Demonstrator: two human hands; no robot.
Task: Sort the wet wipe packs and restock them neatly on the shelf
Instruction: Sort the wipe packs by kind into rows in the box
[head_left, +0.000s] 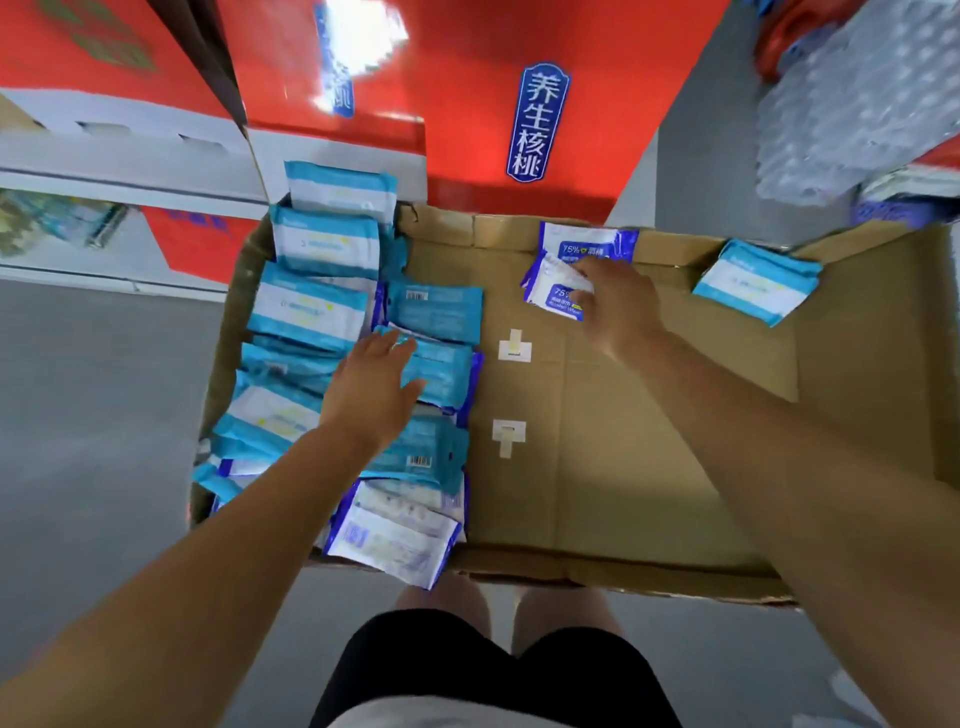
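Note:
A shallow cardboard box (623, 467) lies in front of me. Its left side is heaped with several light-blue wet wipe packs (311, 312), some face down with barcodes showing. My left hand (371, 387) rests with straight fingers on a light-blue pack (447, 371) in that heap. At the box's far side my right hand (615, 304) pinches a dark-blue and white pack (556, 288), lying over a second dark-blue pack (587, 241). A small stack of light-blue packs (756, 280) sits at the far right. Another dark-blue and white pack (395, 535) lies at the near left edge.
Red gift cartons (519, 93) with a blue label stand beyond the box. A white shelf edge (119, 192) runs at the left. Shrink-wrapped bottles (852, 104) sit at the upper right. Grey floor surrounds the box, and my legs are below its near edge.

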